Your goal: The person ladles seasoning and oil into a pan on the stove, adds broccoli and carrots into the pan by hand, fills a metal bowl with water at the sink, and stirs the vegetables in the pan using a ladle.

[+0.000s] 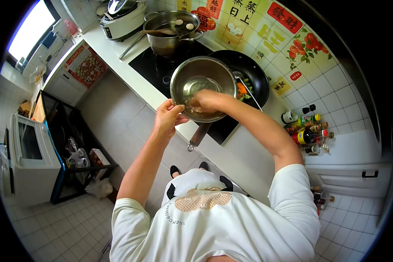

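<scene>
A stainless steel bowl (220, 69) is held tilted above the counter, between the pot and the wok. My left hand (167, 117) grips its near left rim, thumb and fingers pinched together there. Inside the bowl, my right hand (206, 101) reaches low with curled fingers; whatever they hold is hidden. Some small pale bits lie near those fingertips. Just right of the bowl, a black wok (261, 72) holds chopped orange and green vegetables (243, 90), with a metal-handled utensil (251, 94) resting in it. The wok's wooden handle (199, 134) sticks out below the bowl.
A steel pot (163, 46) with dark liquid, eggs and a wooden spoon (159, 32) stands on the black cooktop (144, 65). Behind it is a white rice cooker (124, 22). Several sauce bottles (303, 126) line the tiled wall at right. A black rack (78, 153) stands left.
</scene>
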`<state>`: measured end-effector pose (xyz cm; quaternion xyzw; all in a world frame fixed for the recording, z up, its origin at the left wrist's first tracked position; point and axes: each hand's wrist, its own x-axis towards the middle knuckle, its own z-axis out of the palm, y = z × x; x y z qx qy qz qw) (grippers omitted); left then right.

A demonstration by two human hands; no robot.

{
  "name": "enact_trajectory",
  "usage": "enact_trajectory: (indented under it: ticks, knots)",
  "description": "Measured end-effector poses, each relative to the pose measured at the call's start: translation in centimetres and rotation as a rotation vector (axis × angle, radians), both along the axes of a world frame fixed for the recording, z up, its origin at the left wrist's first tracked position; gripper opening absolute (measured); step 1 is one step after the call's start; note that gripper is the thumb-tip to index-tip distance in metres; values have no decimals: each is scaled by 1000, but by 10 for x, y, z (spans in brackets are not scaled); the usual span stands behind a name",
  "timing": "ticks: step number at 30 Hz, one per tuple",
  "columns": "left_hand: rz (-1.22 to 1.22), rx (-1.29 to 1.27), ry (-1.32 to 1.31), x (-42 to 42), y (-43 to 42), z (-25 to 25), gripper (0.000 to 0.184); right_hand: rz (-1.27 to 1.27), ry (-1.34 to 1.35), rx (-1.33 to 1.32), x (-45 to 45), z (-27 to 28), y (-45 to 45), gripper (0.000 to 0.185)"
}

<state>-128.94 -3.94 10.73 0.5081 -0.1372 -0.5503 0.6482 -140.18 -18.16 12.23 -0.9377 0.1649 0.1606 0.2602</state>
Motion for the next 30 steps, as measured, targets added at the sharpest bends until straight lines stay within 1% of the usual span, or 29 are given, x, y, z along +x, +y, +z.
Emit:
enact_trajectory:
  ticks: [2, 5, 6, 9, 10, 12, 16, 18, 19, 21, 22, 28, 30]
  knots:
    - [5, -1, -3, 2, 1, -4, 8, -5, -25, 0, -4, 3, 4, 15]
    - [10, -1, -4, 3, 3, -4, 8, -26, 57, -11, -2, -6, -2, 15]
    - [17, -6, -1, 4, 3, -4, 8, -5, 140, 30, 0, 0, -4, 15]
    - [24, 3, 5, 7, 5, -3, 8, -43, 163, 8, -1, 15, 1, 17]
    - [22, 3, 6, 8, 5, -3, 8, -44, 163, 8, -1, 12, -2, 17]
    - [28, -4, 14, 10, 6, -2, 7, -2, 212, 173, -1, 9, -11, 18]
    - [21, -5, 22, 14, 9, 1, 7, 60, 258, 208, 3, 26, -7, 18]
    - [30, -14, 9, 16, 9, 1, 7, 88, 348, 176, 6, 36, -4, 18]
    - [32, -15, 10, 17, 9, 0, 7, 89, 348, 175, 5, 35, -6, 18]
    - [32, -10, 12, 20, 9, -1, 7, 206, 180, 267, 1, 34, -10, 23]
    - [32, -11, 12, 22, 9, 0, 7, 207, 180, 266, 2, 35, -10, 23]
    - [43, -22, 16, 25, 8, 2, 7, 114, 138, 135, 11, 29, -6, 25]
    - [17, -11, 3, 27, 7, 1, 10, 2, -32, 165, 11, 25, -13, 26]
